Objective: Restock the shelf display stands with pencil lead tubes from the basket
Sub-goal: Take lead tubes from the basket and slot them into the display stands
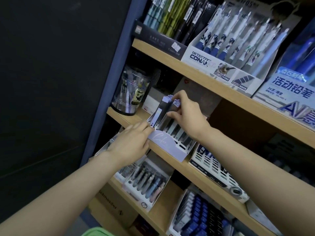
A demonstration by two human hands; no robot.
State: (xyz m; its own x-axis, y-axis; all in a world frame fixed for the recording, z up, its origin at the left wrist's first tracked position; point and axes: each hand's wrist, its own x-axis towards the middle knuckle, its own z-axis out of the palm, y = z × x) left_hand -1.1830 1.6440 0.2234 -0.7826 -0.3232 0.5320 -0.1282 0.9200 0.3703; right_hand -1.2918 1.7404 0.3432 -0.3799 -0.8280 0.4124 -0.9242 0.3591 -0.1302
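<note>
**One pinches, one presses**

The right hand pinches several pencil lead tubes between thumb and curled fingers, their lower ends inside the lavender display stand on the middle shelf. The left hand, fingers straight, presses the stand's front-left corner.

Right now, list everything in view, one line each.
wooden shelves: several tiers, tan, right half
dark pen box: one, black, top shelf left
Detective Conan pen box: one, white, top shelf middle
mechanical pencil box: one, blue, top shelf right
clear jar: one, holding pens, middle shelf left
lilac display stand: one, middle shelf, partly filled
pencil lead tubes: a small bunch, dark with lilac caps, held over the stand's left end
white pen stand: one, pastel pens, lower shelf left
slotted stand: one, white and black, lower shelf right
blue packs: several, bottom right
left hand: rests on the stand's front left corner
right hand: pinches the tubes
</note>
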